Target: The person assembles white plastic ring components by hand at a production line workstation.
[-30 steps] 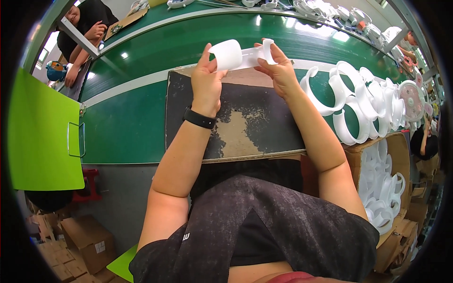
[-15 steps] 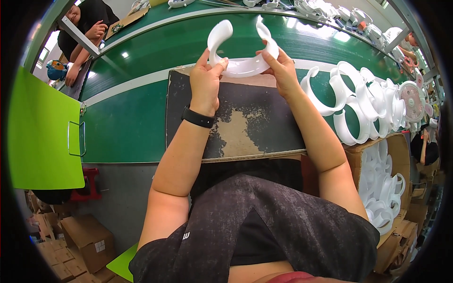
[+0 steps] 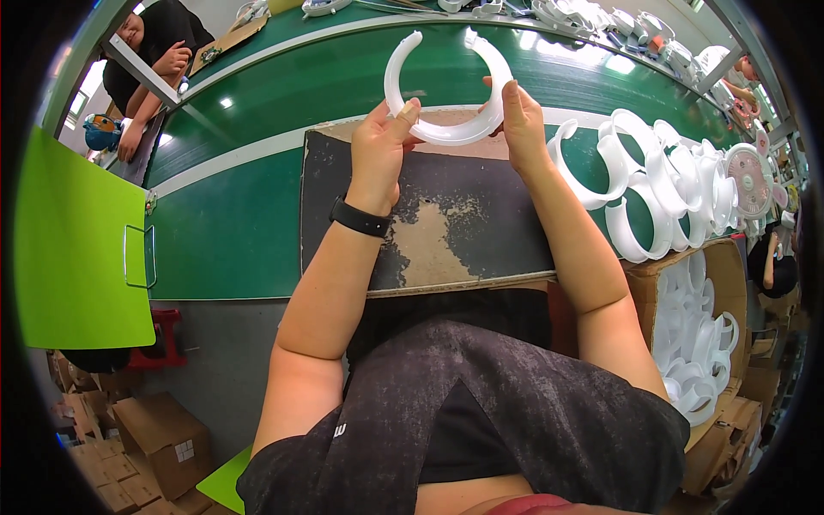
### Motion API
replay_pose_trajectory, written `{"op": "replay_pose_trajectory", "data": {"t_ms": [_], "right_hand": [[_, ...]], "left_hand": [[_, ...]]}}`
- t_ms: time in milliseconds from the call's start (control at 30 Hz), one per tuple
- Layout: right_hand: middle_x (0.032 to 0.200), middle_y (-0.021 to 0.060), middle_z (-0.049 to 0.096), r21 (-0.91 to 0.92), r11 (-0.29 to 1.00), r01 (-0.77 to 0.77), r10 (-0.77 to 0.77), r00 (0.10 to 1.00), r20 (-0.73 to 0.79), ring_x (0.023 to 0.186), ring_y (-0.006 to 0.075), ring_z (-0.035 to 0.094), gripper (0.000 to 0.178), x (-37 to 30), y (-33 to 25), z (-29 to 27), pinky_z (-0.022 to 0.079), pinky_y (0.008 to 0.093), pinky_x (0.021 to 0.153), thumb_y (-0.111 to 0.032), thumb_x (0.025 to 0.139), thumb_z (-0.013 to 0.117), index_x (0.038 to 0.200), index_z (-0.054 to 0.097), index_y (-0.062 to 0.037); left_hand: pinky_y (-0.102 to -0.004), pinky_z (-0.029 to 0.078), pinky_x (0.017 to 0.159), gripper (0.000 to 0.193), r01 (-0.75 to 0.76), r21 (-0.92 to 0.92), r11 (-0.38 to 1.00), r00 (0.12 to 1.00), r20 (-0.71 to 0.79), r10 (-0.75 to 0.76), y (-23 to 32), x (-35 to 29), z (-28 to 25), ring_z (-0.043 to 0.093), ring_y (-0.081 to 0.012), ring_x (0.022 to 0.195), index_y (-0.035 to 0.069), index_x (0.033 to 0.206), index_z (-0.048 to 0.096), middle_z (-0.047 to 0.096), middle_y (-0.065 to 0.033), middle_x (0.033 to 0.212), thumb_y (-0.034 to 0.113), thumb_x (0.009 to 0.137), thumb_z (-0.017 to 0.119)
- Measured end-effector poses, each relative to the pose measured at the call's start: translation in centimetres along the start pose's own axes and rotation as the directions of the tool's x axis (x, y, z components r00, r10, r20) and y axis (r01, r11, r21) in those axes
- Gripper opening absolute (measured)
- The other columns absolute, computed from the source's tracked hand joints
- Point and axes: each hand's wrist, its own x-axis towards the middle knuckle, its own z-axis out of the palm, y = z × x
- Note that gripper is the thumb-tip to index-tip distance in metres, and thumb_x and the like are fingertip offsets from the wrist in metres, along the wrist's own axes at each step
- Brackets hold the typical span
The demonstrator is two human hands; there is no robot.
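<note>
A glossy white C-shaped plastic ring (image 3: 455,135) is held up over the far edge of a worn dark board (image 3: 343,202), its gap turned away from me. My left hand (image 3: 384,146) pinches the ring's lower left side between thumb and fingers. On the lower right side, my right hand (image 3: 522,124) grips it with the thumb in front and fingers behind, partly hidden. Close to my right forearm, several similar white rings (image 3: 614,167) stand and lean together on the green table.
An open cardboard box (image 3: 730,283) full of white rings is below the table's right edge. A green conveyor belt (image 3: 292,112) runs across beyond the board. A lime-green panel (image 3: 81,240) stands at left. Another person (image 3: 159,60) sits at the far left; white parts (image 3: 575,15) lie at the far right.
The ring has been tilted in my hands, so its face and round outline now show more fully. My grip has shifted slightly; the forearms stay nearly in place.
</note>
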Motion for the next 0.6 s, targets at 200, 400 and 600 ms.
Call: {"op": "replay_pose_trajectory", "data": {"t_ms": [200,400,600], "right_hand": [[0.067,0.0041,0.059,0.000,1.000,-0.029,0.029,1.000,-0.008,0.052,0.0082,0.052,0.068,0.0,0.2,-0.1,0.040,0.0211,0.046,-0.061,0.089,0.042,0.112,0.056,0.0008],[0.063,0.0000,0.055,0.043,0.998,-0.041,0.043,0.999,-0.029,0.048,0.0060,0.049,0.065,0.1,0.3,0.0,0.041,0.0193,0.045,-0.063,0.086,0.045,0.105,0.061,-0.0028],[0.121,0.0084,0.054,0.322,0.938,-0.129,0.092,0.988,0.127,0.103,0.0200,0.057,0.079,-0.2,-0.5,0.9,0.051,0.0373,0.082,-0.071,0.085,0.029,0.137,0.036,-0.0117]], "left_hand": [[-0.0266,0.051,0.072,0.034,-0.011,0.064,0.998,1.000,0.012,0.011,-0.3,0.3,-0.4,0.064,-0.0112,0.072,0.006,0.106,0.059,0.065,-0.0033,0.088,0.035,0.090,0.058],[-0.0259,0.049,0.076,0.045,0.010,0.106,0.994,1.000,0.007,-0.010,-0.5,0.4,-0.6,0.062,-0.0118,0.084,0.008,0.113,0.054,0.064,-0.0042,0.095,0.048,0.091,0.050],[-0.0412,0.037,0.093,0.076,0.079,-0.054,0.995,0.995,0.067,-0.075,0.2,0.4,-0.6,0.042,-0.0188,0.121,0.016,0.141,0.031,0.046,-0.0051,0.131,0.069,0.088,0.023]]}}
